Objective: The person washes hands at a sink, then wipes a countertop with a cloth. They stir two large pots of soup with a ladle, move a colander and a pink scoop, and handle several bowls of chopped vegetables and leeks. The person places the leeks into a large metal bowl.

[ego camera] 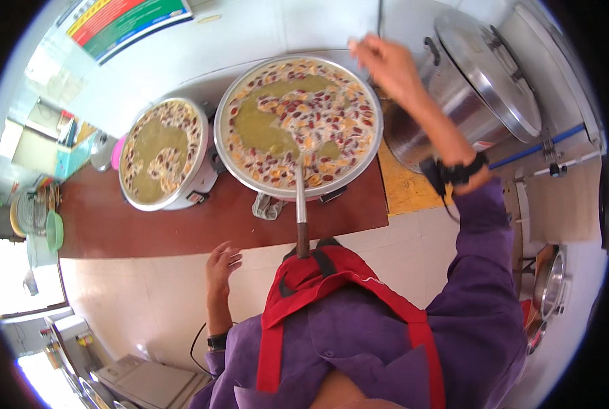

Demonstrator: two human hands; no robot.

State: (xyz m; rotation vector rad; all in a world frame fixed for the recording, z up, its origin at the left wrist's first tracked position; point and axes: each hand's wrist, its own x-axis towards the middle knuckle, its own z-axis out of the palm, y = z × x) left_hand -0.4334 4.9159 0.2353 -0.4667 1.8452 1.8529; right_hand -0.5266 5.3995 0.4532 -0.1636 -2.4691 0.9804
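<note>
My right hand is raised beyond the right rim of a large round cooker pot, its fingers bent and blurred; whether it holds something small I cannot tell. Red dates and pale slices float in greenish liquid in that pot. A metal ladle or spoon with a dark handle leans over the near rim, its head under the liquid. My left hand hangs before the table edge, fingers loosely apart, holding nothing. To the left, a smaller cooker pot holds similar contents.
Both pots stand on a reddish-brown table. A tall steel pot with a tilted lid stands at the right on a yellow surface. A crumpled cloth or bag lies by the large pot. Green basins are at the far left.
</note>
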